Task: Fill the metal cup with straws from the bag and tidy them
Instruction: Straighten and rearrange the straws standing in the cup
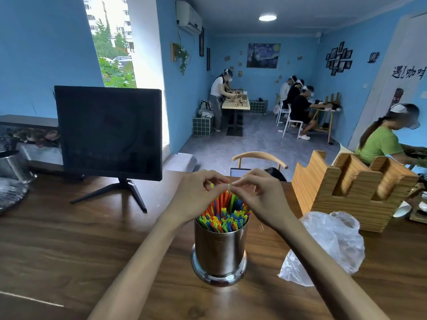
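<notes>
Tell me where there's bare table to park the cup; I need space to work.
Bare wood lies left of the metal cup, between it and the monitor stand, and along the near edge. The right side is crowded: plastic bag and wooden holder.

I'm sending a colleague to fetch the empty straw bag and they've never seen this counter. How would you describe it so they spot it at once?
Start at the wooden counter and find the metal cup full of coloured straws near its middle. Just right of the cup, in front of the slotted wooden holder, lies the bag. It is the only soft, crumpled, clear plastic thing there.
</notes>
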The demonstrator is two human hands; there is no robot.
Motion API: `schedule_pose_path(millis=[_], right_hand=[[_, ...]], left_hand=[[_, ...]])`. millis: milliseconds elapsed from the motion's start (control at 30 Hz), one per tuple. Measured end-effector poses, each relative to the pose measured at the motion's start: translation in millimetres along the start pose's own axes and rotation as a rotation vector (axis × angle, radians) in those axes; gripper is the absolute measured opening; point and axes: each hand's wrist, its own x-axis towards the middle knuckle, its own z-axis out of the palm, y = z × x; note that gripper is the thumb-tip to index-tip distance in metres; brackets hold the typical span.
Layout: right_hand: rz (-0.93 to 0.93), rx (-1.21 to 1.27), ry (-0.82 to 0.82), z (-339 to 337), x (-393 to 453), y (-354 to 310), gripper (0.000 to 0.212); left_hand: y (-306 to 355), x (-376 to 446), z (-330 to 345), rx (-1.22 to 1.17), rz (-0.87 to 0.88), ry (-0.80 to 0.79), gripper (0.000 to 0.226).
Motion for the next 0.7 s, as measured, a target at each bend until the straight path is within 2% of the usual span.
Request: schedule_pose_path(millis=[67, 167, 367, 433, 500, 700], right_hand=[[0.07, -0.012, -0.081, 1, -4, 2, 0.007], [0.133, 0.012, -0.102, -3, -6, 5, 0.004], [0.181, 0.055, -0.155, -8, -7, 7, 0.005], [0.197, 0.074, -0.173, -7, -6, 8, 0.006], [0.199, 0.099, -0.192, -7, -5, 8, 0.008], [0.097, 0.106, -0.29, -8, 7, -2, 0.034]], left_hand=[[4, 6, 6, 0.096, 0.005, -0.06, 0.008], [4, 15, 7, 0.213, 0.009, -0.155, 0.017], [3, 18, 1, 0.264, 0.02, -0.167, 0.01], [8, 18, -1, 0.296, 0.038, -0.117, 0.004], [14, 18, -4, 0.249, 0.056, -0.036, 0.01], [44, 20, -31, -0.089, 0.236, 0.399, 0.019]])
